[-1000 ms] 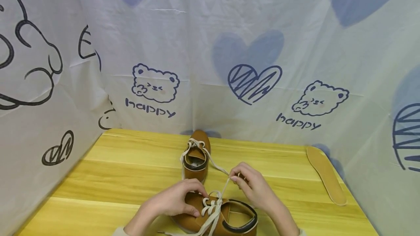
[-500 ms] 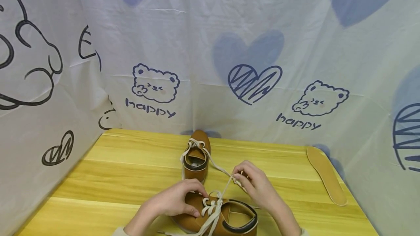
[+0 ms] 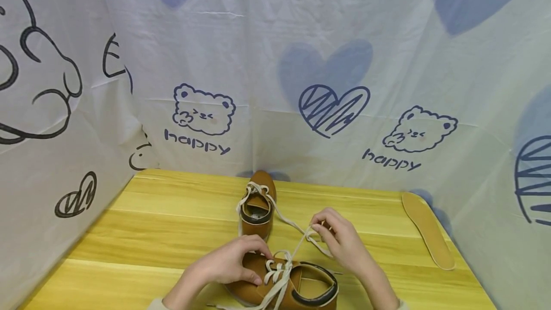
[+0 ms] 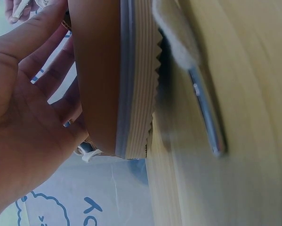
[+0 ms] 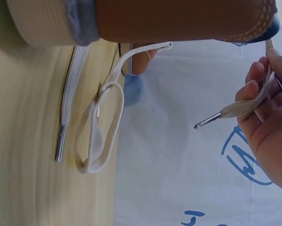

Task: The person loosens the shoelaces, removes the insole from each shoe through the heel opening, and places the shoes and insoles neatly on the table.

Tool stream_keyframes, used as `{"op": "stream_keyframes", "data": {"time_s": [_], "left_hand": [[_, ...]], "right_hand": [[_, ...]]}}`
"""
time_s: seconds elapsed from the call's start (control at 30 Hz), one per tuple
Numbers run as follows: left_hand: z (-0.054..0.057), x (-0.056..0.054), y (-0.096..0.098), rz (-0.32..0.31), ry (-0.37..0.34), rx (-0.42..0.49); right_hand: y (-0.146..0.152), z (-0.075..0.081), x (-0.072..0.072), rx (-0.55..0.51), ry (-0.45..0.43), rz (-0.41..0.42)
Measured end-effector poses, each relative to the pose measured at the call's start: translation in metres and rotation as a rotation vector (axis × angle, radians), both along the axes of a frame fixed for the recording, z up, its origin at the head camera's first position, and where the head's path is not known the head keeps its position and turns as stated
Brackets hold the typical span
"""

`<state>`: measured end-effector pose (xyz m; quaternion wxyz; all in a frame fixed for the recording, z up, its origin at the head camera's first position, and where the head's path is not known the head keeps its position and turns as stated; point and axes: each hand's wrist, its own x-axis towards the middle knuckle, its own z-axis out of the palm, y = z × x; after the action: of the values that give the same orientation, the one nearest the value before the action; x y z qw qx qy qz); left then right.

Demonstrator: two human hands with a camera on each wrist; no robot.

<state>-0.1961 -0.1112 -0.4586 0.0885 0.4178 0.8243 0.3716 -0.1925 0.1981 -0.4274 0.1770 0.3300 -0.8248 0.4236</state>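
Observation:
A brown lace-up shoe lies on its sole near the table's front, toe to the left. My left hand grips its toe, thumb on the near side and fingers over the far side; the left wrist view shows this palm beside the brown upper. Behind the opening, my right hand pinches a cream shoelace, drawn taut from the shoe's eyelets. Its metal-tipped end hangs from the right fingers in the right wrist view. Other lace ends drape over the shoe's near side.
A second brown shoe stands farther back, toe toward the wall sheet. One of its laces trails right, with a loose loop on the wooden table. A tan insole lies at the right edge.
My right hand has moved slightly right and up with the pinched lace, uncovering more of the loop on the table. The left hand and the shoes have stayed put.

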Motion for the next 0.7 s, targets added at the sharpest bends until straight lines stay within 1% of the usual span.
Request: {"op": "stream_keyframes", "data": {"time_s": [0.2, 0.47, 0.7], "left_hand": [[-0.0007, -0.0004, -0.0001, -0.003, 0.002, 0.005], [0.0001, -0.0005, -0.0003, -0.006, -0.002, 0.004], [0.0005, 0.0000, -0.0002, -0.004, -0.002, 0.005]], "right_hand": [[0.0027, 0.0005, -0.0004, -0.012, -0.001, -0.021], [0.0061, 0.0025, -0.0005, -0.023, 0.035, -0.042], [0.0099, 0.0038, -0.0019, -0.017, 0.045, -0.063]]}}
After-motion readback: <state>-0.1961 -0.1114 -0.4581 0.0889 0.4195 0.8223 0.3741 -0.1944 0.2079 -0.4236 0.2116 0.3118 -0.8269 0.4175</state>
